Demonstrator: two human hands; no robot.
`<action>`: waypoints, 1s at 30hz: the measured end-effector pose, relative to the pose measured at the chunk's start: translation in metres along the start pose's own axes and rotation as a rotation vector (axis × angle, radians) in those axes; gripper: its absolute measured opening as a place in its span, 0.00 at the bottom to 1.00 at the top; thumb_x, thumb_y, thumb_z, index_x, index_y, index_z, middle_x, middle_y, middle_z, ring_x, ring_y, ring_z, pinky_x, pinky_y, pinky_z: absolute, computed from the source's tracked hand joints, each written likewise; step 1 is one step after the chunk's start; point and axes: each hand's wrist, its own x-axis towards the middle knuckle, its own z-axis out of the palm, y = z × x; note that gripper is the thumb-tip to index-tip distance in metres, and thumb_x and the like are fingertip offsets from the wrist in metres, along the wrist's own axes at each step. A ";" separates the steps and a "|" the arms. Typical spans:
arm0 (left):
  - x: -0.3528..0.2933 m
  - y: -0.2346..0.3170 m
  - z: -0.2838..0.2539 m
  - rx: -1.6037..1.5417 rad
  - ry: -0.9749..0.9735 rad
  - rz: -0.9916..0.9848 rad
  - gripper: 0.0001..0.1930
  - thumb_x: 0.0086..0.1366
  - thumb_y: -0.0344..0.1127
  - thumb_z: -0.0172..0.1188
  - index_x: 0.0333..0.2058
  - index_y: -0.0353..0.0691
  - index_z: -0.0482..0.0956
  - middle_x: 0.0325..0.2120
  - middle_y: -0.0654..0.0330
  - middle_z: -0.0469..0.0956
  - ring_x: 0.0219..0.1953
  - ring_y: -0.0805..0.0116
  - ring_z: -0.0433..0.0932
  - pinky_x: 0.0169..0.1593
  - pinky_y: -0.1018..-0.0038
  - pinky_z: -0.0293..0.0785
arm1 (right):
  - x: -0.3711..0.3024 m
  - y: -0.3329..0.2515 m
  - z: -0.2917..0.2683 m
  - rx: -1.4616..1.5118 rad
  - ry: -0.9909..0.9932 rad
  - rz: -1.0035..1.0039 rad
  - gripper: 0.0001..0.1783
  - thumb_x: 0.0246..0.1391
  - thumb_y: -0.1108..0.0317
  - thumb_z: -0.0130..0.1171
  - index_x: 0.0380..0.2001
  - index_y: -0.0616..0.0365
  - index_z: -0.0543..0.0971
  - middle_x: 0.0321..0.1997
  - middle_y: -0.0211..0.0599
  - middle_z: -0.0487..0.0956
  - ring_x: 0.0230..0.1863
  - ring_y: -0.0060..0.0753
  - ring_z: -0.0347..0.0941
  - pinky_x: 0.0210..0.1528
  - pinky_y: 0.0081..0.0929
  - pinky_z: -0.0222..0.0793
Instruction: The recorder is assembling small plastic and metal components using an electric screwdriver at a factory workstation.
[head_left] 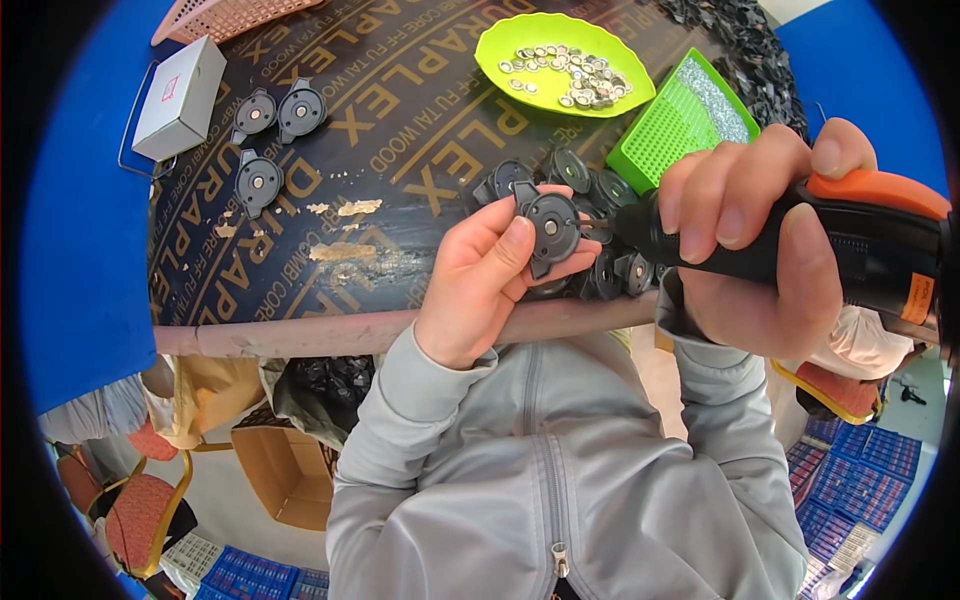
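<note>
My left hand pinches a round black plastic part between thumb and fingers. This part has tabs at its edge and a small metal piece in its middle. Wrapped round a black and orange electric screwdriver is my right hand. The screwdriver lies nearly level, its bit pointing left at the part's right edge; I cannot tell whether it touches a screw. Several similar black parts lie heaped behind and under my left hand, partly hidden by it.
Three black parts sit at the table's left, near a white box and a pink basket. A green bowl holds small metal discs; a green basket holds screws. Black pieces are piled at the far right.
</note>
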 end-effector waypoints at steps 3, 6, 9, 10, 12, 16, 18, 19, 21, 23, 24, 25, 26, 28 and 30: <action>-0.001 0.000 0.000 0.021 -0.006 0.005 0.20 0.65 0.38 0.44 0.50 0.29 0.61 0.42 0.51 0.70 0.43 0.60 0.73 0.50 0.67 0.70 | 0.000 0.000 -0.001 0.027 -0.045 -0.011 0.15 0.51 0.68 0.42 0.43 0.55 0.58 0.24 0.36 0.66 0.20 0.30 0.65 0.27 0.31 0.62; -0.001 0.000 0.000 0.016 0.010 0.003 0.20 0.65 0.39 0.44 0.50 0.29 0.61 0.42 0.51 0.70 0.43 0.60 0.73 0.50 0.67 0.70 | 0.000 0.000 0.000 0.004 -0.068 -0.002 0.15 0.51 0.69 0.43 0.42 0.54 0.58 0.24 0.36 0.67 0.20 0.30 0.65 0.27 0.31 0.63; -0.002 0.001 0.002 0.019 -0.002 0.013 0.20 0.64 0.39 0.45 0.50 0.29 0.61 0.42 0.51 0.70 0.43 0.60 0.73 0.50 0.67 0.70 | -0.002 0.002 -0.001 -0.011 -0.086 -0.034 0.15 0.51 0.69 0.43 0.42 0.54 0.58 0.24 0.36 0.67 0.20 0.30 0.65 0.27 0.31 0.63; -0.002 0.001 0.001 0.020 -0.001 0.008 0.20 0.64 0.39 0.45 0.50 0.29 0.61 0.42 0.51 0.70 0.43 0.60 0.73 0.49 0.67 0.70 | -0.002 0.004 -0.004 -0.025 -0.083 -0.046 0.15 0.51 0.69 0.43 0.42 0.54 0.58 0.24 0.36 0.67 0.20 0.30 0.65 0.27 0.31 0.63; -0.002 0.001 0.002 0.022 -0.002 0.001 0.20 0.64 0.38 0.45 0.50 0.29 0.61 0.42 0.51 0.70 0.43 0.60 0.73 0.49 0.67 0.70 | -0.004 0.009 -0.011 -0.055 -0.076 -0.072 0.15 0.51 0.69 0.43 0.42 0.54 0.58 0.24 0.36 0.67 0.20 0.30 0.65 0.26 0.31 0.63; 0.001 0.001 0.002 0.041 0.001 -0.010 0.20 0.64 0.38 0.45 0.50 0.29 0.61 0.42 0.51 0.70 0.44 0.59 0.72 0.51 0.66 0.68 | -0.008 0.013 -0.010 -0.044 -0.002 -0.129 0.16 0.50 0.69 0.43 0.44 0.55 0.58 0.23 0.36 0.66 0.19 0.29 0.63 0.25 0.31 0.62; 0.004 0.001 0.003 0.012 -0.004 -0.028 0.20 0.64 0.38 0.45 0.50 0.29 0.61 0.42 0.51 0.70 0.45 0.59 0.72 0.52 0.66 0.68 | -0.006 0.015 -0.015 0.125 -0.004 -0.215 0.19 0.50 0.67 0.42 0.47 0.56 0.59 0.22 0.35 0.65 0.17 0.28 0.61 0.24 0.29 0.59; 0.004 0.001 0.003 0.000 0.018 -0.024 0.20 0.65 0.37 0.44 0.50 0.28 0.60 0.43 0.51 0.69 0.45 0.59 0.71 0.52 0.65 0.67 | -0.005 0.010 -0.021 0.128 0.057 -0.226 0.19 0.50 0.67 0.41 0.46 0.56 0.59 0.22 0.34 0.64 0.18 0.28 0.60 0.25 0.28 0.59; 0.004 0.002 0.004 -0.021 0.049 -0.005 0.19 0.65 0.36 0.42 0.50 0.28 0.60 0.43 0.49 0.69 0.46 0.58 0.70 0.53 0.64 0.67 | -0.006 0.001 -0.039 0.073 0.185 -0.209 0.17 0.50 0.67 0.40 0.45 0.57 0.61 0.21 0.34 0.64 0.19 0.27 0.60 0.27 0.28 0.57; 0.002 0.003 0.003 -0.029 0.078 -0.010 0.19 0.65 0.36 0.42 0.50 0.28 0.60 0.44 0.49 0.68 0.46 0.57 0.70 0.53 0.64 0.67 | -0.011 0.007 -0.059 -0.014 0.276 -0.161 0.15 0.49 0.69 0.40 0.43 0.58 0.63 0.22 0.34 0.63 0.20 0.28 0.59 0.30 0.29 0.57; 0.003 0.005 0.007 -0.035 0.096 -0.019 0.20 0.65 0.36 0.41 0.50 0.28 0.60 0.44 0.48 0.68 0.47 0.56 0.70 0.53 0.63 0.66 | -0.013 0.010 -0.073 -0.066 0.316 -0.169 0.14 0.48 0.71 0.41 0.41 0.58 0.63 0.22 0.36 0.64 0.20 0.29 0.60 0.29 0.29 0.58; 0.003 0.005 0.007 -0.039 0.103 -0.027 0.20 0.66 0.36 0.40 0.51 0.28 0.59 0.45 0.45 0.68 0.47 0.54 0.69 0.54 0.62 0.65 | -0.016 0.016 -0.080 -0.104 0.375 -0.148 0.14 0.48 0.72 0.42 0.41 0.59 0.63 0.21 0.37 0.65 0.20 0.29 0.61 0.29 0.30 0.59; 0.004 0.006 0.006 -0.039 0.098 -0.032 0.20 0.66 0.36 0.40 0.51 0.28 0.59 0.45 0.45 0.68 0.47 0.54 0.69 0.54 0.62 0.65 | -0.019 0.020 -0.085 -0.141 0.434 -0.126 0.14 0.47 0.73 0.43 0.40 0.59 0.63 0.20 0.37 0.65 0.19 0.30 0.62 0.28 0.30 0.60; 0.004 0.007 0.006 -0.079 0.105 -0.034 0.20 0.66 0.36 0.38 0.51 0.28 0.59 0.46 0.44 0.67 0.49 0.52 0.68 0.55 0.62 0.64 | -0.023 0.027 -0.094 -0.157 0.460 -0.121 0.14 0.46 0.74 0.44 0.40 0.60 0.63 0.20 0.38 0.65 0.19 0.31 0.62 0.28 0.30 0.61; 0.004 0.007 0.006 -0.092 0.119 -0.045 0.20 0.65 0.36 0.37 0.51 0.28 0.58 0.46 0.43 0.66 0.49 0.50 0.68 0.55 0.61 0.63 | -0.024 0.029 -0.101 -0.169 0.486 -0.114 0.14 0.45 0.75 0.44 0.39 0.61 0.63 0.19 0.38 0.66 0.19 0.31 0.63 0.27 0.30 0.62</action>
